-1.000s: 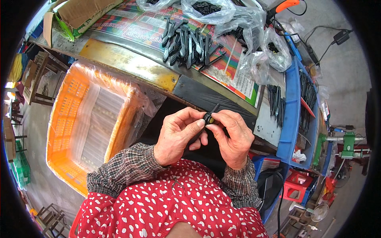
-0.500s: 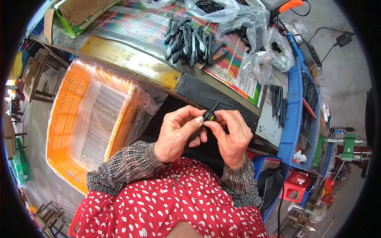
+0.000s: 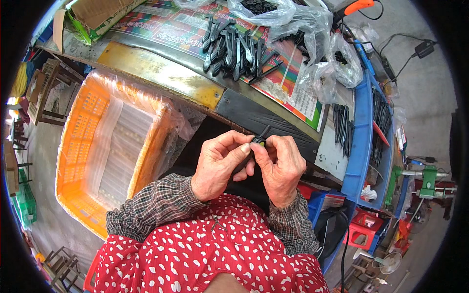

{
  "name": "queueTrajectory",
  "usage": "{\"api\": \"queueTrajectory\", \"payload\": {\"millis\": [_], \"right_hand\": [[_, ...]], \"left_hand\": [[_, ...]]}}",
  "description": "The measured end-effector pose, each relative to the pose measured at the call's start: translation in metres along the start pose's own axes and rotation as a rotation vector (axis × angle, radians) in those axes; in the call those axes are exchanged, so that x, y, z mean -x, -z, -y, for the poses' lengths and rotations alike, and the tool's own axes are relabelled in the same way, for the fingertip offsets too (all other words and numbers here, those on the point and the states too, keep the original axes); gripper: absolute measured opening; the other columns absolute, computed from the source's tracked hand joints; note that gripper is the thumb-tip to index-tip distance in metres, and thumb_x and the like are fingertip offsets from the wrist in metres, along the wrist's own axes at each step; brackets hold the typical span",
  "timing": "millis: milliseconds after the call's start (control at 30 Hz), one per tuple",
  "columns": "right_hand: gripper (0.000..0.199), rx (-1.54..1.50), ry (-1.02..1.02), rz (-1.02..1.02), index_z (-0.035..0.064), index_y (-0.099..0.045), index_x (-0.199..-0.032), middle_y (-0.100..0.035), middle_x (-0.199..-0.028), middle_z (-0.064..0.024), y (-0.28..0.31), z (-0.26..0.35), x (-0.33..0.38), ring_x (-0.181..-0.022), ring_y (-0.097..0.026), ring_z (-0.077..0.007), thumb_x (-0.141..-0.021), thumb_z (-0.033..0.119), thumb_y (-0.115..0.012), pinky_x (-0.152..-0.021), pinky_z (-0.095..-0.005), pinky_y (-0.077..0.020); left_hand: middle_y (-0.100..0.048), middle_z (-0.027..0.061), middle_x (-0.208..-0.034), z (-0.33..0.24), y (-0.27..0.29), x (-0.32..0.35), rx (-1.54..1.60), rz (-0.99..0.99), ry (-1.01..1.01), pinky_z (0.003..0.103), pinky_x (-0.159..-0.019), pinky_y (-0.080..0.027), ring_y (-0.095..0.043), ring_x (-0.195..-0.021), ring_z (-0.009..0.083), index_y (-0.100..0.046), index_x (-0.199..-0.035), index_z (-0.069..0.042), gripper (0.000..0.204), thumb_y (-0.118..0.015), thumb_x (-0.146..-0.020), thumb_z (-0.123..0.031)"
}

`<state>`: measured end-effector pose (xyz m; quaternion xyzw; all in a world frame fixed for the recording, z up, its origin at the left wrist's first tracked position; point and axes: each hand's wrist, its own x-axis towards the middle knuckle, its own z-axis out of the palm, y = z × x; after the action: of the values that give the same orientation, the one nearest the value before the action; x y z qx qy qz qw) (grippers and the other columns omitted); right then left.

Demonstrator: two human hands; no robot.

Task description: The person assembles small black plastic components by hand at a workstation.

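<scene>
Near the bench's front edge, my left hand is closed round a black plastic part with a slim rod end and a yellow-green spot. The part's thicker end runs down inside the left palm, mostly hidden. My right hand pinches the part's head from the other side, its thumb over much of the yellow-green spot. On the bench beyond lies a pile of black handle-shaped parts. One thin black piece rests at the pile's right side.
An orange crate lined with clear plastic stands at left below the bench. Clear bags of small black parts lie at the back. Black rods sit at right, beside a blue bin. A cardboard box stands far left.
My right hand has shifted slightly left, and its thumb now covers more of the yellow-green spot. My left hand stays almost still around the black part.
</scene>
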<state>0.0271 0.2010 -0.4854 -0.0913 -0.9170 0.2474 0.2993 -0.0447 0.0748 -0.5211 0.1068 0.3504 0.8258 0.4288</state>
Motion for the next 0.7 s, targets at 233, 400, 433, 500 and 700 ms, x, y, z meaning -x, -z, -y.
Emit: {"api": "queueTrajectory", "payload": {"millis": [233,400,433,500,700], "right_hand": [[0.026,0.19,0.122,-0.068,0.0037,-0.053,-0.078,-0.048,-0.065,-0.0075,-0.0079,-0.0026,-0.0024,-0.051,-0.053,-0.0239,-0.079,0.02,-0.073,-0.043,-0.0343,-0.0407],[0.025,0.307,0.178,-0.079,0.0028,-0.053,-0.074,-0.047,-0.062,-0.0084,-0.0073,-0.0015,-0.0045,-0.049,-0.05,-0.0249,-0.082,0.02,-0.07,-0.044,-0.0357,-0.0369],[0.026,0.323,0.183,-0.07,0.003,-0.053,-0.073,-0.047,-0.062,-0.0087,-0.007,-0.0016,-0.0046,-0.049,-0.05,-0.0254,-0.082,0.021,-0.069,-0.044,-0.0359,-0.0368],[0.026,0.34,0.188,-0.061,0.0033,-0.053,-0.072,-0.047,-0.062,-0.009,-0.0067,-0.003,-0.0045,-0.05,-0.05,-0.026,-0.083,0.022,-0.069,-0.044,-0.0361,-0.0367],[0.033,0.193,0.095,-0.169,0.0042,-0.054,-0.089,-0.048,-0.065,-0.0057,-0.0101,-0.0013,-0.0041,-0.05,-0.05,-0.0223,-0.082,0.032,-0.07,-0.044,-0.0341,-0.0389]], "left_hand": [[-0.061,0.0083,-0.085,-0.0005,-0.0014,-0.0003,0.005,0.012,-0.033,0.02,-0.043,-0.037,-0.056,-0.063,0.0102,-0.056,-0.106,0.001,0.015,-0.051,-0.095,-0.009],[-0.061,0.0088,-0.087,-0.0013,-0.001,-0.0006,0.038,0.033,-0.029,0.02,-0.044,-0.036,-0.056,-0.064,0.0113,-0.057,-0.105,0.001,0.015,-0.051,-0.095,-0.009],[-0.061,0.0088,-0.087,-0.0016,-0.0011,-0.0005,0.038,0.033,-0.029,0.02,-0.044,-0.036,-0.056,-0.064,0.0113,-0.057,-0.105,0.001,0.015,-0.051,-0.095,-0.009],[-0.061,0.0092,-0.088,-0.0025,-0.0016,-0.0003,0.023,0.008,-0.012,0.02,-0.044,-0.036,-0.056,-0.064,0.012,-0.057,-0.107,0.0,0.015,-0.052,-0.095,-0.008],[-0.061,0.0097,-0.088,-0.0035,-0.0047,0.0023,0.068,0.047,-0.008,0.02,-0.043,-0.035,-0.056,-0.064,0.0122,-0.056,-0.108,0.0,0.017,-0.051,-0.095,-0.009]]}}
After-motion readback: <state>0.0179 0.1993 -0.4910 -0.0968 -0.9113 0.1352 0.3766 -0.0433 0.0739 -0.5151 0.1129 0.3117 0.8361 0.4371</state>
